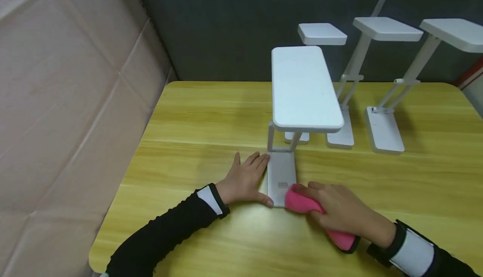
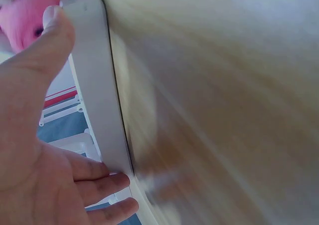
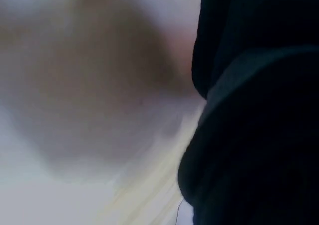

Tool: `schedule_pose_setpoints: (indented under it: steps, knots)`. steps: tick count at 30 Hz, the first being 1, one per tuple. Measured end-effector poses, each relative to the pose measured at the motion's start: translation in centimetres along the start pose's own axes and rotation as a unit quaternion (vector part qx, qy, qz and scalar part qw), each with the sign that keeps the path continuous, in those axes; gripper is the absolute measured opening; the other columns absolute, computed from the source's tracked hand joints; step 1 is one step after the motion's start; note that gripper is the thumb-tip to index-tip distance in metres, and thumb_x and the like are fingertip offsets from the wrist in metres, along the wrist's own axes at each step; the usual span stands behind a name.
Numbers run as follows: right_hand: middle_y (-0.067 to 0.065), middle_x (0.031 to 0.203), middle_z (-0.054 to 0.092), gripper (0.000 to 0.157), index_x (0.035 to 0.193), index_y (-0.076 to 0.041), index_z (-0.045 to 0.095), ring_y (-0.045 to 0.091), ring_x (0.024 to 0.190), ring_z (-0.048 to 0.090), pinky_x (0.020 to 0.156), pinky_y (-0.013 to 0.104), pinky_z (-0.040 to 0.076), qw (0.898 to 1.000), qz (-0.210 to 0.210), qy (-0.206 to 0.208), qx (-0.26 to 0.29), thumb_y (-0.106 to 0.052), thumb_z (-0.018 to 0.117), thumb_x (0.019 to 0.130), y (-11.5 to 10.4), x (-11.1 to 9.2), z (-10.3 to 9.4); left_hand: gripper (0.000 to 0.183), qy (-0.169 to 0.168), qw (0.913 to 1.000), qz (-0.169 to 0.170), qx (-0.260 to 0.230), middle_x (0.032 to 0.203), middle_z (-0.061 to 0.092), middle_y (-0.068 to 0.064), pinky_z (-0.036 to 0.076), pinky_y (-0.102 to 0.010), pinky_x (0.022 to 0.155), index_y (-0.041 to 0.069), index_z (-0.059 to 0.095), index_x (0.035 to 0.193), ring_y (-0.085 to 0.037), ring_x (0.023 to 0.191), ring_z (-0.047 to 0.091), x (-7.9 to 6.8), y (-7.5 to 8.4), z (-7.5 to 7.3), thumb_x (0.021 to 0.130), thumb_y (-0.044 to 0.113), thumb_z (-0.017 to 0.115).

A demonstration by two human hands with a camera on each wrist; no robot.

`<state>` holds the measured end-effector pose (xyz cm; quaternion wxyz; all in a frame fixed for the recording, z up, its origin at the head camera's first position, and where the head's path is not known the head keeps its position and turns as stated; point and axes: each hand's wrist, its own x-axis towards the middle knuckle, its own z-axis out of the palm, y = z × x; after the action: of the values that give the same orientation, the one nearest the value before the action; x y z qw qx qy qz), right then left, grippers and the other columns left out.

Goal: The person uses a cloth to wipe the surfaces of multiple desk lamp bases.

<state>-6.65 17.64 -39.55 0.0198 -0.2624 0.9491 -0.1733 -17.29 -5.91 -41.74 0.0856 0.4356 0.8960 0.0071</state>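
Observation:
A white folding desk lamp stands upright on the wooden table, its broad panel head [image 1: 305,88] above its flat base [image 1: 281,172]. My left hand [image 1: 247,180] lies at the left side of that base, fingers stretched out and touching its edge, thumb at the near end. In the left wrist view, the thumb and fingertips meet the side of the base [image 2: 97,80]. My right hand [image 1: 341,208] grips a pink cloth [image 1: 303,201] with a dark edge, against the base's near right corner. Blur and a dark sleeve fill the right wrist view, so the cloth is hard to make out there.
Behind stand several more white lamps: one partly hidden lamp [image 1: 322,34], a middle lamp [image 1: 388,29] and a right lamp [image 1: 385,130]. A dark partition [image 1: 226,25] rises past the table's [image 1: 181,113] far edge. A pale padded wall [image 1: 68,101] is on the left.

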Motion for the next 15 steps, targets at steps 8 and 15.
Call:
schedule_pose_setpoints:
  steps: [8,15]
  knots:
    - [-0.01,0.091,0.058,0.051,0.119,-0.026,0.055,0.003,0.067,0.049,0.051,0.026,0.042,0.999,0.019,-0.029,0.04,-0.017,0.064,0.069,0.1,-0.9,-1.5,0.122,-0.008,1.0,0.0,-0.005,0.148,0.017,-0.009,0.014,-0.067,0.098,0.006,0.008,0.142,-0.026,0.134,0.014,0.1,0.0,-0.4,0.058,0.085,0.049]
    - [0.01,0.073,0.05,0.048,0.117,-0.011,0.052,0.014,0.045,0.037,0.033,0.028,0.029,0.979,0.149,0.056,-0.127,-0.018,0.06,0.07,3.2,2.7,-1.6,0.122,-0.01,0.9998,-0.002,-0.014,0.148,0.018,-0.009,0.016,-0.067,0.098,0.007,0.009,0.142,-0.026,0.134,0.015,-0.1,0.4,-0.5,0.058,0.084,0.052]
